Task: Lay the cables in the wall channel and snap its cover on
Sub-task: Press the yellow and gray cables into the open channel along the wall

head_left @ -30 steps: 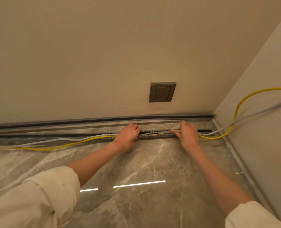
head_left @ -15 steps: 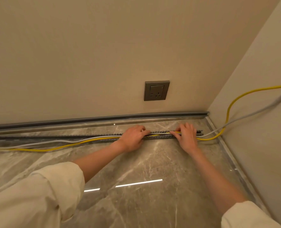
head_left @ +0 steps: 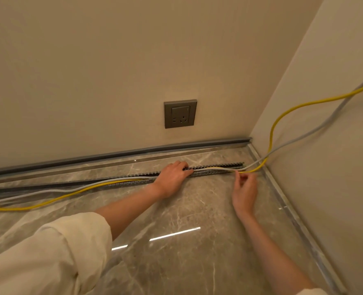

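Observation:
A long grey slotted channel (head_left: 216, 167) lies on the marble floor, parallel to the back wall. A yellow cable (head_left: 291, 108) and a grey cable (head_left: 316, 129) come down from the right wall, run along the channel and trail out onto the floor at the left. My left hand (head_left: 172, 177) lies palm down on the channel and cables near its middle, pressing them. My right hand (head_left: 245, 188) is near the channel's right end and pinches the cables between thumb and fingertips. No loose cover is visible.
A grey wall socket (head_left: 180, 113) sits on the back wall above the channel. A grey skirting strip (head_left: 116, 155) runs along the wall's foot, and another along the right wall (head_left: 299, 222). The glossy marble floor (head_left: 176, 252) spreads in front of me.
My right hand has lifted off the channel and slid right toward its end, now pinching the cables. My left hand stays pressed on the channel. The camera has shifted closer.

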A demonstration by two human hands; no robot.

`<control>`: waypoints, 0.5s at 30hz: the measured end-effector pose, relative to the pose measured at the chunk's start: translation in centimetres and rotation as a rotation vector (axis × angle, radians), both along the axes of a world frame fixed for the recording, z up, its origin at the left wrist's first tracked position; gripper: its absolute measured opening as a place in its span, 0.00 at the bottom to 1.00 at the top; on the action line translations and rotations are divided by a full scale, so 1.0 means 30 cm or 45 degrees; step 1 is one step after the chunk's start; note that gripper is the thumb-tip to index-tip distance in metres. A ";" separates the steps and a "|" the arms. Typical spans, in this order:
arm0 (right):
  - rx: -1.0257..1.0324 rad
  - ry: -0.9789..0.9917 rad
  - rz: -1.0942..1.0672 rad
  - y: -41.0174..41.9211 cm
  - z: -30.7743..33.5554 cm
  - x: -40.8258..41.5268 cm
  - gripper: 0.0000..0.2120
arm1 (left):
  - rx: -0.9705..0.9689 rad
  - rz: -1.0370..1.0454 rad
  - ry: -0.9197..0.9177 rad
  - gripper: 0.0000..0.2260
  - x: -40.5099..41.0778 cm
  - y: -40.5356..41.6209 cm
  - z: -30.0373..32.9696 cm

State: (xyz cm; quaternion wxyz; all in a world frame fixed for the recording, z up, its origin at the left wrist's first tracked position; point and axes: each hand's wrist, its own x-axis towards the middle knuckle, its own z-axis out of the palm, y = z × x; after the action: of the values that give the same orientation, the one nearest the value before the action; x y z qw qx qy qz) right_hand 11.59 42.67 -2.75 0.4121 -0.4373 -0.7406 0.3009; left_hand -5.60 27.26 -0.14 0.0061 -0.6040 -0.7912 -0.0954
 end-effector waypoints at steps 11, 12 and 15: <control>-0.788 0.364 0.067 0.168 0.006 -0.012 0.05 | -0.022 0.069 -0.065 0.17 0.004 0.016 0.007; -0.880 0.388 0.115 0.184 0.009 -0.006 0.02 | -0.025 0.071 -0.071 0.18 0.004 0.018 0.008; -1.067 0.355 0.201 0.227 0.027 0.003 0.02 | -0.023 0.075 -0.081 0.18 0.004 0.020 0.009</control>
State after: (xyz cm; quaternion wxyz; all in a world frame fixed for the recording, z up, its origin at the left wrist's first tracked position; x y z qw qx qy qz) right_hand 11.68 49.46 -1.94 0.2710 -0.4637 -0.5231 0.6617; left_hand -5.48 27.86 0.13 -0.0216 -0.5773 -0.8092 -0.1071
